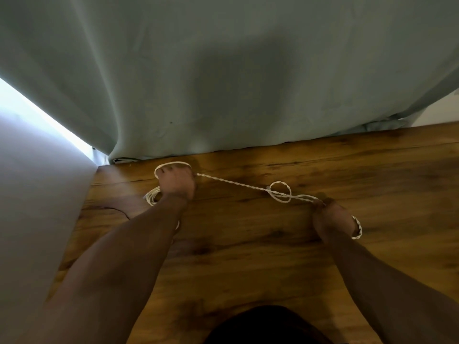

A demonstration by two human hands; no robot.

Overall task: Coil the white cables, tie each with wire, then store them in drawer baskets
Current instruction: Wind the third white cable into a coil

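A brown wooden tabletop with dark grain streaks and knots [273, 244] fills the lower half of the view. Behind its far edge hangs a grey-green fabric curtain [173, 70] in soft vertical folds, its hem touching the wood and bunched up towards the right. A broad soft shadow [248, 68] lies on the cloth. A pale flat wall surface [37, 189] stands against the table's left side, with a bright strip of light [37, 112] between it and the curtain. A blurred dark rounded shape [268, 326] sits at the bottom edge.
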